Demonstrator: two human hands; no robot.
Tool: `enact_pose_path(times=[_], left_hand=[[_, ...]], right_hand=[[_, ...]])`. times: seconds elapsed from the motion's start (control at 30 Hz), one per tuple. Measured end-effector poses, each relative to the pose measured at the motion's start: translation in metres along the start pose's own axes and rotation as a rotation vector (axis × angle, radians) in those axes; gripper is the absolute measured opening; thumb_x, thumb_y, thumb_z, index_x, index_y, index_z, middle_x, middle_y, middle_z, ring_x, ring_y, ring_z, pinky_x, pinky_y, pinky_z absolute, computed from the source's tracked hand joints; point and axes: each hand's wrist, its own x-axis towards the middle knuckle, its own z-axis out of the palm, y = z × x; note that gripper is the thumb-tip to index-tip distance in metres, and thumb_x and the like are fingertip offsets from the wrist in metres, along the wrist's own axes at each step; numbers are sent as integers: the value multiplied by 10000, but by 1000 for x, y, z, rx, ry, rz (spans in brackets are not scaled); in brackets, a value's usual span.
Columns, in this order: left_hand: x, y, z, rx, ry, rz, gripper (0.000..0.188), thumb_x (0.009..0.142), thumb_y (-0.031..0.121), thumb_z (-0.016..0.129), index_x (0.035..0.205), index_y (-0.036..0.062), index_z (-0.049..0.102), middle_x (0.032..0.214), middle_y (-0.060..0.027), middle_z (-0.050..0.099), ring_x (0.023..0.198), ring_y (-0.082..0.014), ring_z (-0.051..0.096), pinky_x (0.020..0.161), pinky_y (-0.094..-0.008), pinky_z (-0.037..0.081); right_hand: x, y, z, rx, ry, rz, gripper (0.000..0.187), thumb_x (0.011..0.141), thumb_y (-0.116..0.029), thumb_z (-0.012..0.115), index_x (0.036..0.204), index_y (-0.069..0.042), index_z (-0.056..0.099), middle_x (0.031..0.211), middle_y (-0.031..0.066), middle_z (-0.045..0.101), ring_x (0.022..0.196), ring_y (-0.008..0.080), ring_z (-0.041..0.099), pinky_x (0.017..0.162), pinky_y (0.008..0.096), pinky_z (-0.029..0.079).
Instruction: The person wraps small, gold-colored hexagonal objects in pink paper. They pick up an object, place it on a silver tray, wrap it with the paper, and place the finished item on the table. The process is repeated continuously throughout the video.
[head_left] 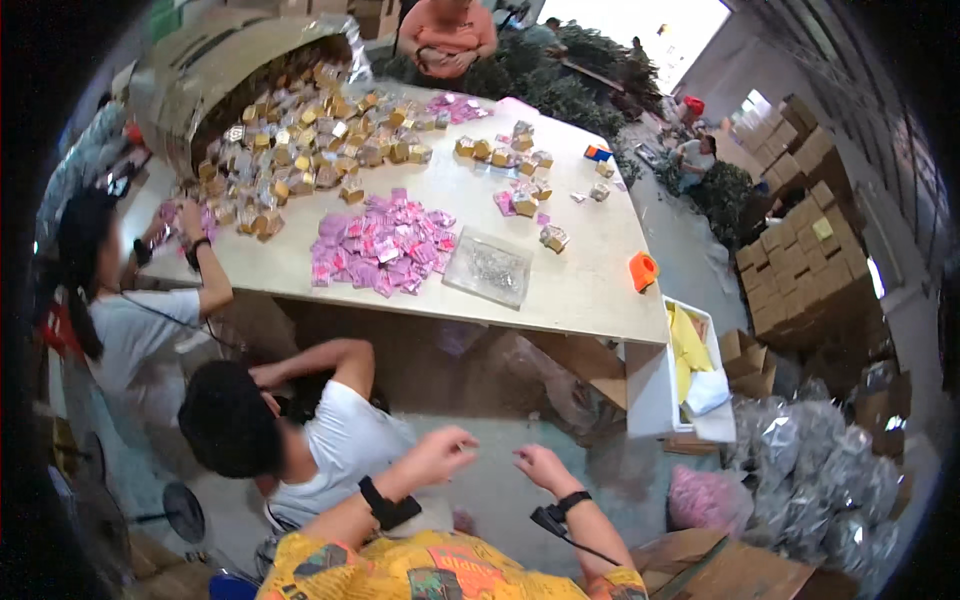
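My left hand (pixel 441 457) is in the air in front of my body, short of the table's near edge. Its fingers are loosely bent and slightly apart, and I see nothing in them. A small gap away, my right hand (pixel 543 467) is also raised off everything, its fingers curled in; whether something small is inside does not show. On the table (pixel 590 290) beyond my hands is a shallow clear tray (pixel 489 268) of small shiny pieces. Beside it lies a heap of pink packets (pixel 382 243).
A large tipped carton (pixel 165 85) spills many gold and clear small boxes (pixel 300 150). An orange tape dispenser (pixel 643 271) sits by the right edge, above a white bin (pixel 655 400). A co-worker in white (pixel 345 440) sits close at my left. Plastic bags (pixel 810 470) crowd the right floor.
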Motion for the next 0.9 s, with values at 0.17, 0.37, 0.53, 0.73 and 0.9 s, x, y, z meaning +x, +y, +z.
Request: enact_pose_path(times=[0.17, 0.37, 0.53, 0.73, 0.9], left_hand=[[36, 6, -19, -45, 183, -184, 240, 816, 172, 634, 979, -3, 627, 886, -95, 631, 722, -139, 596, 662, -269, 487], [70, -7, -31, 32, 292, -225, 206, 825, 129, 631, 995, 11, 622, 892, -57, 607, 766, -102, 567, 700, -246, 472], [125, -31, -48, 159, 503, -262, 307, 785, 166, 664, 1054, 40, 588, 958, -110, 557, 753, -185, 584, 698, -308, 489], [178, -122, -93, 379, 780, -499, 462, 742, 257, 692, 1123, 47, 535, 1059, -211, 520, 995, -360, 522, 843, -415, 453], [213, -144, -111, 427, 1096, -471, 415, 724, 196, 698, 1052, -20, 565, 974, -208, 583, 884, -325, 588, 779, -375, 476]], right_hand=[[62, 2, -55, -145, 188, -177, 203, 768, -175, 617, 935, -62, 640, 877, 145, 569, 833, 302, 581, 726, 407, 474], [166, -35, -119, -322, 488, -424, 329, 706, -187, 686, 997, -77, 577, 971, 106, 538, 982, 283, 511, 776, 391, 450], [262, -43, -148, -493, 473, -454, 411, 696, -217, 681, 1065, -92, 552, 976, 107, 562, 946, 271, 537, 751, 405, 444], [332, -17, -171, -610, 128, -511, 208, 771, -149, 525, 955, -84, 596, 870, 128, 632, 819, 284, 624, 714, 433, 460], [353, 12, -209, -625, -87, -431, 184, 761, -198, 575, 894, -72, 598, 861, 139, 634, 817, 301, 623, 669, 426, 486]])
